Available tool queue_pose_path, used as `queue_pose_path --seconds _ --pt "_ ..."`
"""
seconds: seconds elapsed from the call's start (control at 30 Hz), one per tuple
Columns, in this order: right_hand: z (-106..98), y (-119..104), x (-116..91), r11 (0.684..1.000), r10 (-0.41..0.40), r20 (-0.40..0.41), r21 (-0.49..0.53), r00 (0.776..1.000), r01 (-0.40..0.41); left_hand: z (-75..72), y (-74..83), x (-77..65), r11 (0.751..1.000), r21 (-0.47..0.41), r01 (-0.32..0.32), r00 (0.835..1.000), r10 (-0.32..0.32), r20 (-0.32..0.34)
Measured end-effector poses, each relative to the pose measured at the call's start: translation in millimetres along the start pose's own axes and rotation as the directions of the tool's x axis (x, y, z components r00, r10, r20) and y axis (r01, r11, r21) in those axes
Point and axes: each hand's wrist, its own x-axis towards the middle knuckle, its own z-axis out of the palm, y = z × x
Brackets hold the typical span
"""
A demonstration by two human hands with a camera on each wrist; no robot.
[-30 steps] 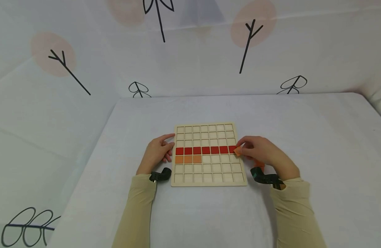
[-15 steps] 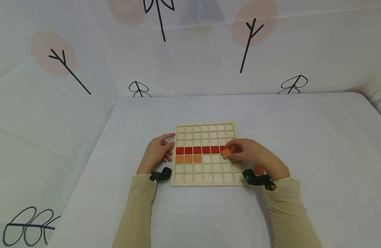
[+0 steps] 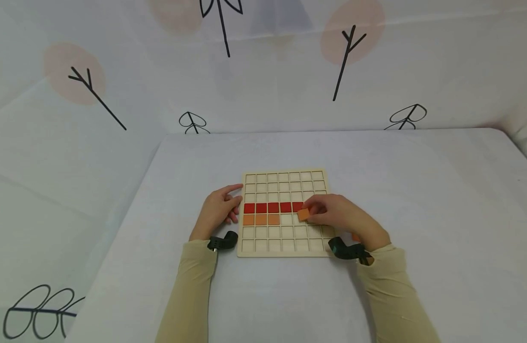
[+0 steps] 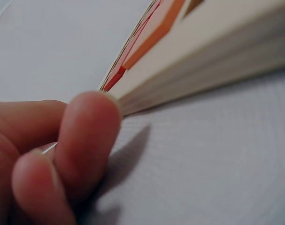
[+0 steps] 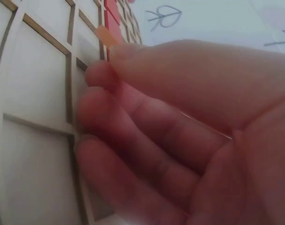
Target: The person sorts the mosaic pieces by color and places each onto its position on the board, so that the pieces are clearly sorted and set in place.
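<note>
A pale wooden grid board (image 3: 287, 232) lies on the table. Red square tiles (image 3: 273, 207) form a row across its middle, and below them three orange tiles (image 3: 261, 219) fill the left cells. My right hand (image 3: 344, 214) pinches another orange tile (image 3: 303, 215) between thumb and fingertips, tilted close over the board near the orange row. Its other fingers curl just over bare cells in the right wrist view. My left hand (image 3: 217, 210) rests at the board's left edge, index finger extended and fingertips right at the rim. The right end of the red row is hidden behind my right hand.
Partly hidden by the right wrist, an orange piece (image 3: 355, 237) lies on the white table (image 3: 280, 295) right of the board. A cloth backdrop (image 3: 284, 90) with printed trees rises behind the table. Each wrist carries a black camera (image 3: 346, 248).
My right hand has moved left from the board's right edge, carrying the orange tile to the middle of the orange row. The left hand has stayed in place.
</note>
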Motion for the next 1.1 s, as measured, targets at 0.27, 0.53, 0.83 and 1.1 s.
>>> queue_pose_path --seconds 0.27,0.53,0.83,1.1 --pt "9 -6 7 1.000 -0.017 0.013 -0.003 1.000 0.017 -0.1 0.6 0.1 1.000 0.006 -0.006 1.000 0.006 -0.002" --pt "15 -13 10 0.999 -0.032 0.023 -0.018 0.999 0.032 0.3 1.0 0.3 1.000 0.007 0.000 1.000 0.000 -0.004" --pt "20 -17 10 0.997 -0.036 -0.002 -0.062 0.999 0.035 1.6 -1.0 0.0 1.000 0.003 0.009 1.000 -0.009 0.000" --pt "21 -21 10 0.996 -0.022 -0.004 -0.091 1.000 0.021 1.3 -0.8 -0.1 1.000 0.006 0.011 1.000 -0.011 -0.001"
